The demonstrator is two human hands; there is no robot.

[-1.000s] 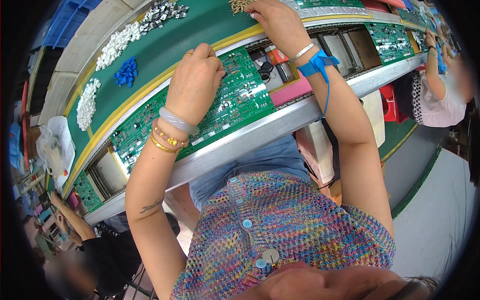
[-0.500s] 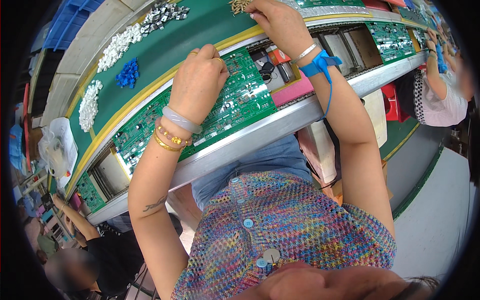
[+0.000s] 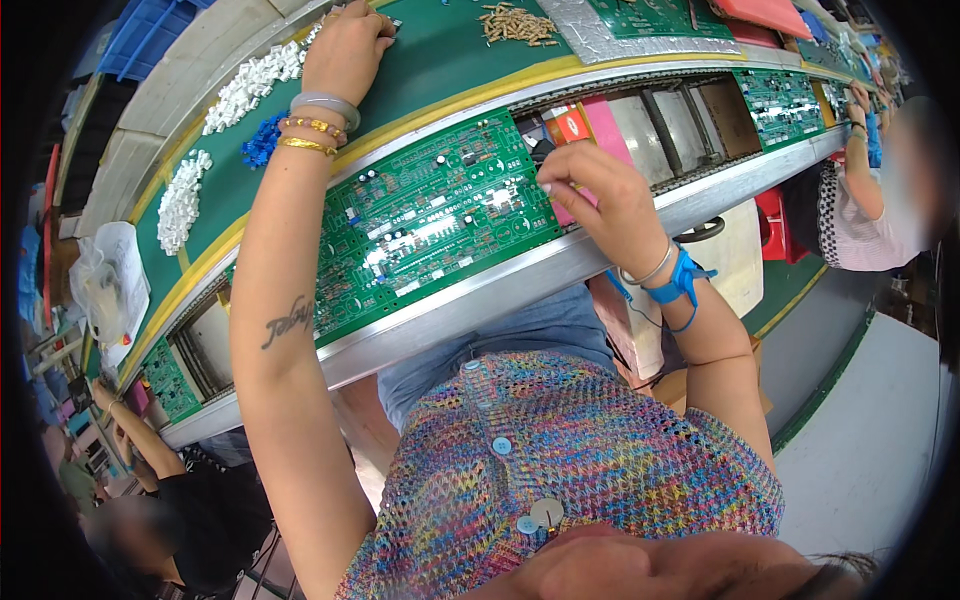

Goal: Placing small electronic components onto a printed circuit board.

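A green circuit board point(image 3: 430, 215) studded with small parts lies in the metal-edged conveyor track in front of me. My right hand point(image 3: 605, 195) is at the board's right end, thumb and fingertips closed in a pinch; anything between them is too small to make out. At the far left, my left hand point(image 3: 345, 50) reaches over the green bench, its fingers curled at the pile of black parts, which it mostly hides. Below that wrist, blue connectors point(image 3: 262, 140) are partly covered by my arm. White connectors point(image 3: 250, 90) lie heaped to the left of it.
Tan cylindrical parts point(image 3: 515, 25) lie on the green bench beside a foil-covered panel point(image 3: 625, 35). Another white heap point(image 3: 184, 205) sits at the left. More boards point(image 3: 790, 105) lie along the track to the right. Co-workers sit at both sides, one in a pink top point(image 3: 850, 215).
My left hand has gone from over the board up to the black parts. My right hand has come back from the tan parts to the board's right end.
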